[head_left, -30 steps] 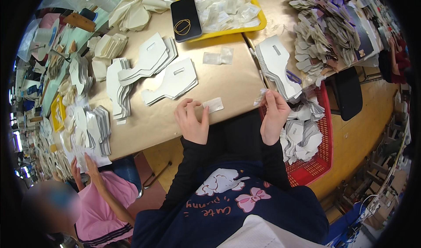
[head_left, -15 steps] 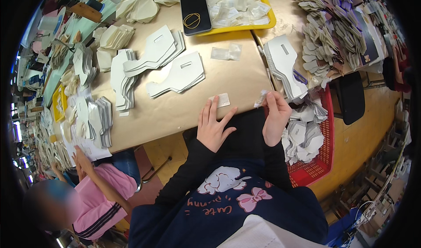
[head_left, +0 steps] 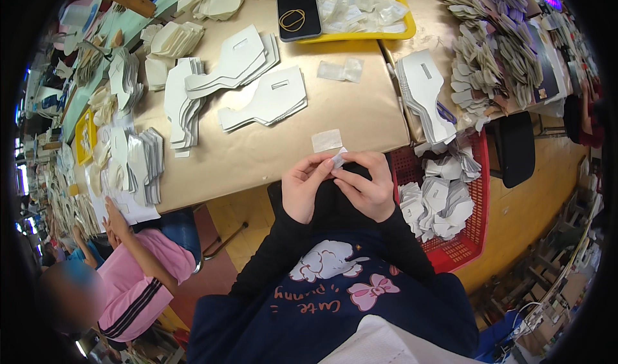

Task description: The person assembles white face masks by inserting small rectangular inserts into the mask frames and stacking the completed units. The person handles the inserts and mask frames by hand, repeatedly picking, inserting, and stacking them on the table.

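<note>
Just off the table's near edge, both hands meet around a small whitish label-like piece [head_left: 338, 158]. My left hand [head_left: 305, 185] pinches it between thumb and fingers from one side. From the other side my right hand [head_left: 368, 185] grips it, fingertips close to the left ones. Part of the piece is covered by the fingers, so its exact kind is unclear. A pale rectangular patch [head_left: 326, 140] lies flat on the table [head_left: 257, 164] right beyond the hands. Farther back rests a translucent whitish strip [head_left: 340, 70].
Stacks of white cut-out pieces [head_left: 273, 96] stand left of centre, another stack [head_left: 423, 90] at right. A yellow tray [head_left: 402, 32] holds small packets and a phone [head_left: 299, 13] with rubber bands. Below right is a red basket [head_left: 473, 229]; a person in pink [head_left: 145, 277] works at left.
My left hand has lifted off the table and the pale patch. My right hand has moved left with the small whitish piece, and both hands now grip it together.
</note>
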`<state>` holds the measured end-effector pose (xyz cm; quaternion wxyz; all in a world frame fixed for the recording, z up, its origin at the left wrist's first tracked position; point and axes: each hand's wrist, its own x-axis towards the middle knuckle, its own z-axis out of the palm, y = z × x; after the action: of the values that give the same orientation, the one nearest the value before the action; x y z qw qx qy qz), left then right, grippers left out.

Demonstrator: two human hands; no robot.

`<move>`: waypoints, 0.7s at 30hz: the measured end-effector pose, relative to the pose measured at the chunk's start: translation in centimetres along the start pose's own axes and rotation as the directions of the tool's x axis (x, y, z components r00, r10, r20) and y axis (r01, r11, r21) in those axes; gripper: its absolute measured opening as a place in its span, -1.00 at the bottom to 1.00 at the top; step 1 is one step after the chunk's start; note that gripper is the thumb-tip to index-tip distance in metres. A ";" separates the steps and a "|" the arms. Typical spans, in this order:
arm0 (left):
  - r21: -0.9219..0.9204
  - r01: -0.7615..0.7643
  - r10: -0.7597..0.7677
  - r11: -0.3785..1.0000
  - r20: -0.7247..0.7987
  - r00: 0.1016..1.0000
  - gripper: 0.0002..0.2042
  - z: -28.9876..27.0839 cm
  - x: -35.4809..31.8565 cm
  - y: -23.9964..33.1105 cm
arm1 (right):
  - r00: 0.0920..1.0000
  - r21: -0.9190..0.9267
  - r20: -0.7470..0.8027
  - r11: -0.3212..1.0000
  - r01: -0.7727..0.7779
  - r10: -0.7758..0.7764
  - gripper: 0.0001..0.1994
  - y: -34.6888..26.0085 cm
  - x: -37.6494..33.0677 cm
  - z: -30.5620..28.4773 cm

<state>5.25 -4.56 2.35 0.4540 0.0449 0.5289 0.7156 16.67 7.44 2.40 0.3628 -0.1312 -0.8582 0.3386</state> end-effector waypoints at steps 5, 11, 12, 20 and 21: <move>0.144 0.032 -0.041 0.989 0.057 0.998 -0.78 -1.6 0.1 0.5 | 0.900 0.399 0.022 0.822 -0.407 0.435 -0.62 0.6 -0.1 -0.6; 0.322 -0.061 0.013 0.945 0.149 0.989 -0.84 -2.3 0.0 0.6 | 0.548 0.572 0.677 0.117 -0.812 0.491 -0.61 1.6 -0.6 -0.7; 0.328 -0.065 0.018 0.943 0.142 0.990 -0.84 -2.3 0.0 0.5 | 0.537 0.526 0.665 0.184 -0.830 0.519 -0.68 1.7 -0.8 -0.5; 0.627 -0.191 0.139 0.755 0.132 0.981 -0.82 -2.2 0.7 0.3 | 0.568 0.465 0.477 0.355 -0.811 0.671 -0.85 2.3 -1.8 -0.1; 0.653 -0.238 0.210 0.719 0.123 0.970 -0.82 -1.9 0.9 0.2 | 0.578 0.450 0.443 0.387 -0.805 0.686 -0.85 2.4 -1.7 -0.2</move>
<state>3.55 -5.26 1.29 0.3290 0.2808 0.7298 0.5294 17.96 8.54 -0.01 0.1110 -0.3468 -0.5755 0.7323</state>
